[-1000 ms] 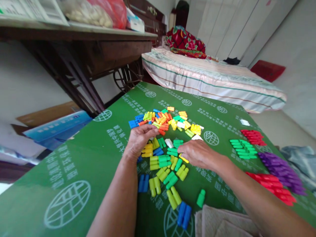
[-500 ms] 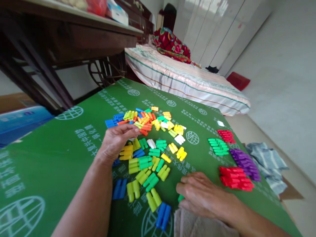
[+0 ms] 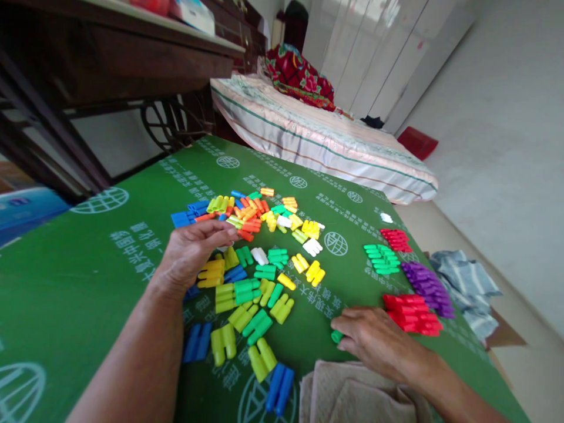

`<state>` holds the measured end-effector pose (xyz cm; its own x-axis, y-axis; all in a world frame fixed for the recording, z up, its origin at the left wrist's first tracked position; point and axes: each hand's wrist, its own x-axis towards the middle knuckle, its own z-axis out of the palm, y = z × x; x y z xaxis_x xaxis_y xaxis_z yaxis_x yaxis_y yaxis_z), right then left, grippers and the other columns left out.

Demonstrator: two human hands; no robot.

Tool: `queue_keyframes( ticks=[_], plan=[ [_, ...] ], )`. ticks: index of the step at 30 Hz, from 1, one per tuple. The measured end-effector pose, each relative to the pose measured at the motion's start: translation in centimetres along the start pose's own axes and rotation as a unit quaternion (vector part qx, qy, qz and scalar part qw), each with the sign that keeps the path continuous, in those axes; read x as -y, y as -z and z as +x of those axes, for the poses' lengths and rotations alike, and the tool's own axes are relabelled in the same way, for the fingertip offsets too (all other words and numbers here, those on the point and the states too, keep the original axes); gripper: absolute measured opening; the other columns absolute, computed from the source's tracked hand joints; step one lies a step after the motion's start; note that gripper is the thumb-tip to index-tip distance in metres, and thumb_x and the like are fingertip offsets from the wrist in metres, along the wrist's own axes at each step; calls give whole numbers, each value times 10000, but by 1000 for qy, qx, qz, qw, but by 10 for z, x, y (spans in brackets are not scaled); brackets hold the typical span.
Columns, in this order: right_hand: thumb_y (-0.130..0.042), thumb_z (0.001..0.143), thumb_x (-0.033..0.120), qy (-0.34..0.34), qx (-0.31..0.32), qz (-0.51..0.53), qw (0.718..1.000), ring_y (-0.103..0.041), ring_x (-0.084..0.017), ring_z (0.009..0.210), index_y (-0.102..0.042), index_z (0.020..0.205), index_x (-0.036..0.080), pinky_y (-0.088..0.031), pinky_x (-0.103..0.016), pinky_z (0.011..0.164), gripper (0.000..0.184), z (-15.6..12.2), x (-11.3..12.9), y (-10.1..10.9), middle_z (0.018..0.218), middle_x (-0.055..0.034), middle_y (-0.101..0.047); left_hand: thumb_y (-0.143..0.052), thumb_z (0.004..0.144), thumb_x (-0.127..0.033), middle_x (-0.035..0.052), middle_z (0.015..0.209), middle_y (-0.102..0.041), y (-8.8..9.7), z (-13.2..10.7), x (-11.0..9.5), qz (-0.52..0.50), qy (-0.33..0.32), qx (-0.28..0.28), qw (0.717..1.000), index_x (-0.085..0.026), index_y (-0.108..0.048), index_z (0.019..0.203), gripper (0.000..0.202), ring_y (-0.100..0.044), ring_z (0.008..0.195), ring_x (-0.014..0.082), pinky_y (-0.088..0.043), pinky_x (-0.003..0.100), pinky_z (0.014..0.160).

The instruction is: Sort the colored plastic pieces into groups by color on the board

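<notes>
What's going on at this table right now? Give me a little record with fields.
Surface: green printed mat
Left: left hand curled over the mixed pile; grip unclear
Right: right hand, fingertips closed on a green piece
Sorted groups: green group, far red group, purple group, near red group
Near edge: beige towel
Background: bed

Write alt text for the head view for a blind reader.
A person's left hand rests on a pile of coloured plastic pieces on a green table; the right hand touches a green piece beside a towel. Sorted green, red and purple groups lie farther right.
</notes>
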<state>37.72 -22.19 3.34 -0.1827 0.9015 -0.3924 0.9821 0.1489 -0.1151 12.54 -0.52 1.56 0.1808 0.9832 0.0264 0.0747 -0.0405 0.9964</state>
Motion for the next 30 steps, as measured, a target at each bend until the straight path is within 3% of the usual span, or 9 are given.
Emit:
queue_keyframes(
  ticks=[5, 8, 12, 15, 19, 25, 30],
  plan=[
    [-441, 865, 92, 32, -7, -63, 997, -591, -144, 760, -600, 823, 188, -335, -241, 637, 190, 1, 4, 5, 818, -20, -656, -735, 519, -386, 10, 697, -688, 0, -1, -2, -1, 5, -8, 1000, -189, -693, 706, 274, -592, 684, 152, -459, 271, 698],
    [-424, 866, 93, 14, -40, -93, 995, -593, -146, 746, -600, 832, 197, -347, -239, 631, 207, -5, -14, 14, 798, -21, -655, -736, 522, -376, 5, 708, -692, 0, 0, -1, -6, 7, -3, 1000, -191, -691, 706, 266, -596, 696, 149, -461, 261, 702],
    [-444, 873, 181, -88, -101, -146, 980, -619, -163, 758, -611, 896, 217, -379, -243, 643, 172, -17, -78, 27, 844, -31, -676, -732, 530, -376, 3, 701, -686, -1, 2, 2, 0, -1, -6, 1000, -192, -685, 699, 254, -594, 694, 153, -451, 271, 709],
    [-481, 851, 233, -177, -105, -175, 963, -633, -169, 706, -608, 885, 223, -383, -239, 612, 132, -22, -132, 27, 775, -27, -678, -734, 541, -395, 4, 695, -684, -1, 3, 3, 9, -2, -6, 1000, -195, -687, 704, 262, -587, 685, 153, -443, 280, 706],
    [-468, 842, 250, -211, -109, -184, 954, -634, -157, 668, -591, 865, 227, -374, -223, 578, 127, -21, -176, 14, 729, -18, -670, -739, 535, -397, -3, 699, -679, 0, 1, 3, 9, -7, -8, 1000, -199, -689, 683, 252, -583, 681, 147, -436, 272, 696],
    [-475, 833, 279, -204, -133, -179, 953, -627, -151, 646, -593, 899, 238, -369, -216, 568, 141, -18, -195, -6, 734, -19, -677, -735, 539, -400, -4, 684, -675, -1, 1, 2, 10, -14, -10, 1000, -198, -691, 694, 258, -571, 654, 140, -430, 274, 690],
    [-479, 832, 283, -222, -130, -166, 952, -623, -155, 658, -595, 886, 237, -373, -220, 585, 136, -18, -199, -7, 720, -21, -672, -730, 550, -374, -4, 707, -682, -2, 2, 1, 19, -6, -3, 1000, -195, -691, 701, 238, -575, 678, 137, -430, 268, 708]
  ],
)
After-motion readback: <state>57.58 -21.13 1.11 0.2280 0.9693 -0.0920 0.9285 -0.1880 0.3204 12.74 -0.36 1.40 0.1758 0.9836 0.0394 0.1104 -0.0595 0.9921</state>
